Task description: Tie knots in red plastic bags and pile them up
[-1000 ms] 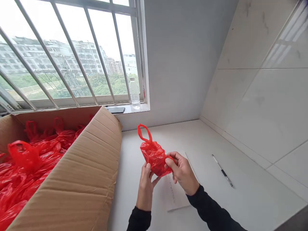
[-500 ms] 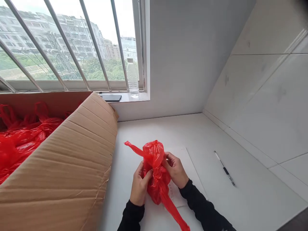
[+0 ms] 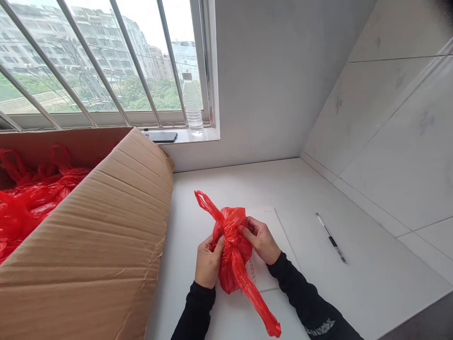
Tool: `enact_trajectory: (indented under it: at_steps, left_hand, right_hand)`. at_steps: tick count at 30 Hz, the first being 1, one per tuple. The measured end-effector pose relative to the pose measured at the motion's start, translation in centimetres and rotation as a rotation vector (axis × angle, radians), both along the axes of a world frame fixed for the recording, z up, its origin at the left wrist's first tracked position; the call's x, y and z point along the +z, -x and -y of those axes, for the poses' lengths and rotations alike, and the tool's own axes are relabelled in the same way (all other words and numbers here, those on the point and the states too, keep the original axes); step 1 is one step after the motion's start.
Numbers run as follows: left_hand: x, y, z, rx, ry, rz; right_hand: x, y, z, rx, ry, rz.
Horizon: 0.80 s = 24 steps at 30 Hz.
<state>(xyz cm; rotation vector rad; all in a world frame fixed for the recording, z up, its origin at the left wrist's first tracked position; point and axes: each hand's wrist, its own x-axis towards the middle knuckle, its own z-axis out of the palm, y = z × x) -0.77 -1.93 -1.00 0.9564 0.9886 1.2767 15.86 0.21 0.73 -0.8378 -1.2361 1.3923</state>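
Observation:
A tied red plastic bag [image 3: 233, 250] is between my hands, above the white tabletop. One handle loop points up and left; the other trails down to the lower right. My left hand [image 3: 208, 259] grips the bag's left side, thumb close to the knot. On the right side, my right hand [image 3: 262, 240] pinches the plastic near the knot, thumb and fingers closed. What the bag contains is hidden. Partly covered by the bag and my right hand, a white sheet of paper [image 3: 274, 238] with small printed marks lies beneath.
To the left stands a large cardboard box [image 3: 106, 226] holding several red plastic bags [image 3: 46, 193]. A pen [image 3: 331, 238] lies on the white table [image 3: 357, 283] to the right. On the windowsill are a phone [image 3: 161, 137] and a clear water bottle [image 3: 193, 106].
The bag has turned slightly in my hands, and its upper handle has swung up and right. Both hands keep their hold. The whole view has shifted a little.

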Motion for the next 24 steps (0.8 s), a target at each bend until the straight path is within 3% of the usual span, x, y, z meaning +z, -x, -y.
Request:
enact_trajectory:
  at_steps: [7, 18, 24]
  left_hand:
    - [0.3, -0.3, 0.2, 0.012, -0.01, 0.068]
    - [0.1, -0.4, 0.2, 0.02, -0.034, 0.016]
    - [1.8, -0.5, 0.6, -0.024, -0.021, 0.237]
  right_hand:
    - [-0.4, -0.3, -0.1, -0.052, -0.013, 0.015]
    - [0.6, 0.2, 0.5, -0.028, -0.061, 0.034]
    - [0.2, -0.2, 0.1, -0.094, -0.018, -0.119]
